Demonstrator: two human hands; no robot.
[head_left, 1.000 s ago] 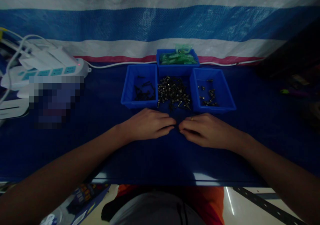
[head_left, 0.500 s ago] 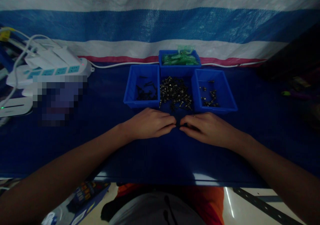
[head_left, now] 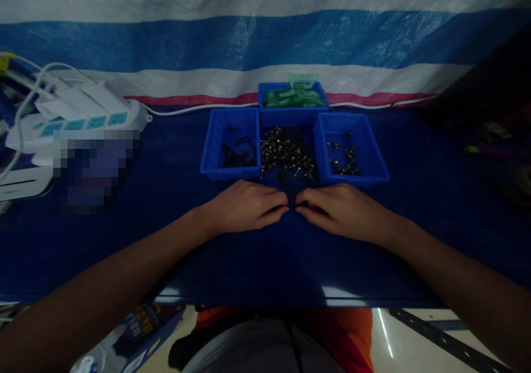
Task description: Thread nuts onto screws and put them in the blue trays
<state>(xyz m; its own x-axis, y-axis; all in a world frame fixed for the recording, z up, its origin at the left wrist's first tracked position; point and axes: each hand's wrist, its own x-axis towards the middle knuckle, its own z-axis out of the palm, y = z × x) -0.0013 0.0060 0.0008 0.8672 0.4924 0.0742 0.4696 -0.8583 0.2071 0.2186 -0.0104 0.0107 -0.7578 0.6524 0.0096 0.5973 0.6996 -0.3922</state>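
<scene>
Above the blue tabletop [head_left: 265, 262], my left hand [head_left: 251, 204] and my right hand [head_left: 338, 210] face each other with a narrow gap between the fingertips. Both are closed in a pinch. Something small and dark shows at the tips, too dim to name. Just beyond the hands lies a heap of small metal parts [head_left: 286, 151], dark and silvery, like screws or bolts. Left of it stands a blue bin [head_left: 230, 172] with a few thin dark pieces. On the right, another blue bin [head_left: 368, 135] holds several small metal fittings.
Behind the heap, a further blue bin [head_left: 323, 106] contains green plastic packets [head_left: 292, 97]. A white power strip [head_left: 128, 115] with plugs and cables sits at the left. Striped sheeting [head_left: 186, 43] hangs along the back. The table's front edge [head_left: 265, 301] runs close to my body.
The view has shifted slightly, so most things appear a little farther left. Both hands keep their pinch close together, and the bins' contents look the same.
</scene>
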